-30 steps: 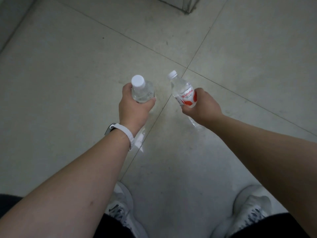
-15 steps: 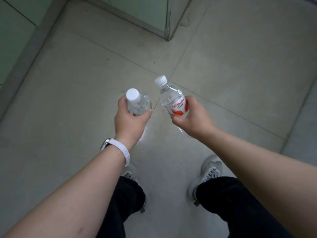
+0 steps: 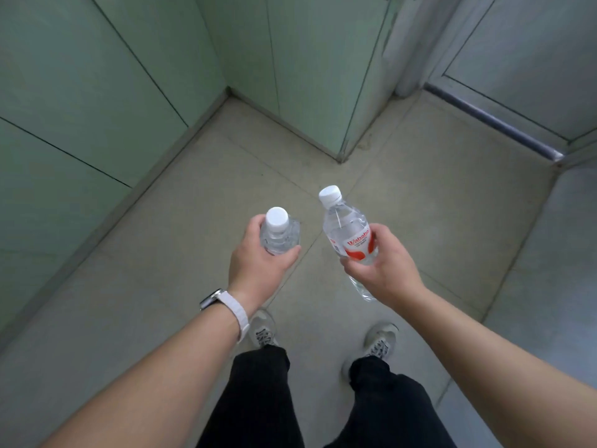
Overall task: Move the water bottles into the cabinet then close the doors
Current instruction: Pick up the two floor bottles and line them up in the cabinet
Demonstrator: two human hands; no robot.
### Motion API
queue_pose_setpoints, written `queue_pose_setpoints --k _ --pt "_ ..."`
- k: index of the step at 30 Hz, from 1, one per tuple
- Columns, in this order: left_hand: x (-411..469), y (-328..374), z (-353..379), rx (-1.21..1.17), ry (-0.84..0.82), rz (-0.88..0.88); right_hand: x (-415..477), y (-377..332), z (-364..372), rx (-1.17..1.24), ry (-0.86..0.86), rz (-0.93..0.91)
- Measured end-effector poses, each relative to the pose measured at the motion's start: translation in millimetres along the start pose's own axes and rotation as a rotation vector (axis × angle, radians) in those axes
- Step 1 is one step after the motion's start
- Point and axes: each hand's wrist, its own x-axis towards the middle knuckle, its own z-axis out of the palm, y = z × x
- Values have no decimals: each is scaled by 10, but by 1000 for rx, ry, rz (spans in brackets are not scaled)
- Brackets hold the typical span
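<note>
Since the earlier frame the view is lifting, and green wall panels (image 3: 97,92) are filling the top. The left hand (image 3: 258,270) is holding a clear bottle (image 3: 277,237) upright, fingers (image 3: 253,223) curled round it. The right hand (image 3: 387,273) is gripping the red-labelled bottle (image 3: 350,236), its cap tilting up beyond the fingers and its base hanging below them.

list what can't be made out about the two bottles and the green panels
Left bottle, head view: label and lower body hidden by the left hand and the top-down angle.
Right bottle, head view: print under the red brand name too small to read; the right hand covers its middle.
Green panels, head view: tops cut off by the upper edge; cabinet doors or not, cannot tell.
</note>
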Motion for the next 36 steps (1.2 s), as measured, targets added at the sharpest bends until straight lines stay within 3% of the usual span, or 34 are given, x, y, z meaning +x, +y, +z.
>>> queue_pose_setpoints --k 11,21,29,36 --pt "-216 638 -1375 -75 94 89 -594 -1518 -501 -48 136 -101" --pt "-154 905 -2270 -190 183 205 -640 -2696 -291 -17 223 -246" --pt "-52 830 -2783 -302 369 179 -280 -3310 -17 -62 105 -394" --pt "25 860 -3053 -330 627 22 368 -3953 232 -56 -178 -569"
